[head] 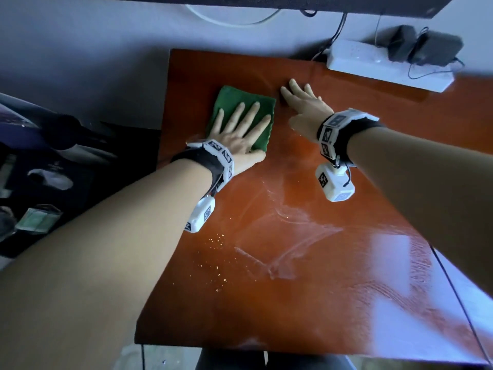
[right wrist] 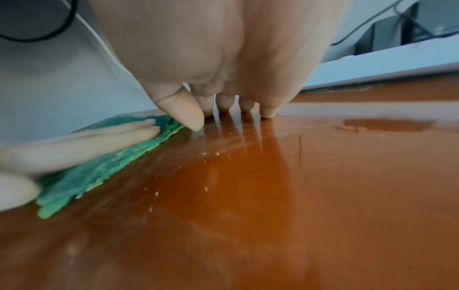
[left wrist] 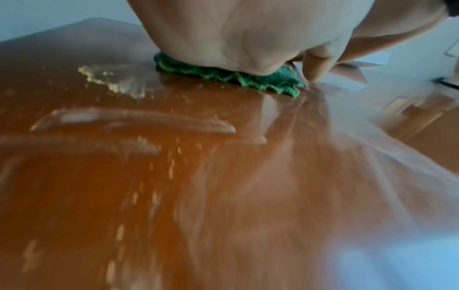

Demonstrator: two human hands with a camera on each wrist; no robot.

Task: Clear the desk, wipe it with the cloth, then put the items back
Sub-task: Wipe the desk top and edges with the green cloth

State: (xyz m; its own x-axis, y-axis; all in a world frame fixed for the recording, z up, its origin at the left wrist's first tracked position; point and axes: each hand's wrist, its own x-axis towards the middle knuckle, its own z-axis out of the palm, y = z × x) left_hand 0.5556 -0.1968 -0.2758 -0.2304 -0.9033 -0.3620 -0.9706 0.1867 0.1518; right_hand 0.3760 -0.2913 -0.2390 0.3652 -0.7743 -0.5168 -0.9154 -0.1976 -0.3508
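A folded green cloth (head: 230, 102) (left wrist: 273, 80) (right wrist: 104, 168) lies near the far left corner of the reddish-brown desk (head: 306, 263). My left hand (head: 240, 129) presses flat on the cloth with its fingers spread and straight. Just to its right, my right hand (head: 301, 102) (right wrist: 223, 106) rests on the bare desk top, its straight fingertips (right wrist: 267, 112) touching the wood and holding nothing. Wet wipe streaks (head: 280, 236) and small yellow crumbs (head: 216, 241) (left wrist: 111, 84) mark the desk nearer to me.
A white power strip (head: 373, 62) with two dark plugs (head: 426, 46) and cables lies at the desk's far right edge. Left of the desk, a dark surface (head: 66, 169) holds several removed items. The desk's left edge runs close beside the cloth.
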